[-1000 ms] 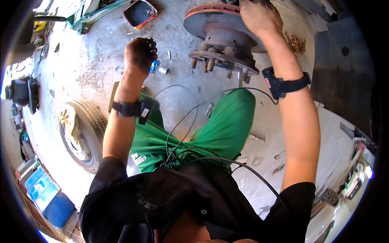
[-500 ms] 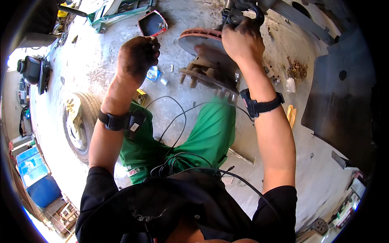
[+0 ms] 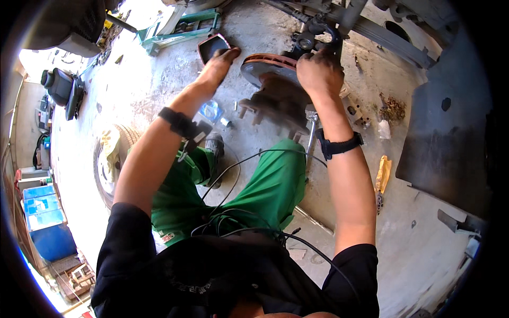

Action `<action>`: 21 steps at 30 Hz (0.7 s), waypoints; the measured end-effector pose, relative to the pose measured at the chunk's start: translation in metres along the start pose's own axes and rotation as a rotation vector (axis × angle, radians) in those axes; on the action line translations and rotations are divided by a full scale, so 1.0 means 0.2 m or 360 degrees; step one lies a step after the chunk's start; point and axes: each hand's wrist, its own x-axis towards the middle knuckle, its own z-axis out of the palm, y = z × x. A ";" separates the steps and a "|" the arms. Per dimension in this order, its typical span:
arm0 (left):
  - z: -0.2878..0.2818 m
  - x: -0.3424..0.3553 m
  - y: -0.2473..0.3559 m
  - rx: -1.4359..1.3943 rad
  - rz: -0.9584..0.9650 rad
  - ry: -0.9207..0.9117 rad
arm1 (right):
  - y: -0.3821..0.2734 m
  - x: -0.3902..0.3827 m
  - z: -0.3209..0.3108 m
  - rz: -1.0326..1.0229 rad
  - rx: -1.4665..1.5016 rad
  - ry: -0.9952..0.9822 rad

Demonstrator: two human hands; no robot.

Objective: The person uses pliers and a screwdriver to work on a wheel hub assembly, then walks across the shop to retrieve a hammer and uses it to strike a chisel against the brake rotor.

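A rusty-edged brake disc (image 3: 254, 71) with its studded hub (image 3: 275, 100) stands in front of me. Behind it, a dark metal suspension part (image 3: 305, 45) curves up on the right. My right hand (image 3: 321, 74), blackened with grease, is closed beside the disc against this part. Its fingertips are hidden, and what they hold cannot be made out. My left hand (image 3: 216, 68) reaches forward over the near side of a red-rimmed tray (image 3: 204, 50). Its dark fingers are drawn together; anything in them is too small to make out. A shiny metal tool (image 3: 312, 124) is visible below the hub.
A green metal frame (image 3: 180, 29) lies beyond the tray. At left are a wheel (image 3: 108, 164) and a blue box (image 3: 47, 222). A dark panel (image 3: 445, 127) fills the right side. Cables (image 3: 238, 164) cross my green trousers, and a yellow packet (image 3: 383, 172) lies on the floor.
My left hand has moved forward and right, from left of the disc to the tray. The right hand stays by the disc, slightly lower in view. The whole view has shifted a little.
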 end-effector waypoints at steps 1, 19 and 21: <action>0.07 0.02 -0.02 -0.0057 -0.0055 -0.0032 | 0.00 0.00 0.01 0.0030 -0.0060 -0.0045; 0.11 -0.02 -0.01 0.0201 0.0357 -0.0495 | 0.04 0.00 0.05 -0.0500 -0.0110 -0.0013; 0.10 0.01 -0.05 0.0223 0.0608 -0.0448 | 0.05 0.00 0.05 -0.0585 -0.0037 0.0210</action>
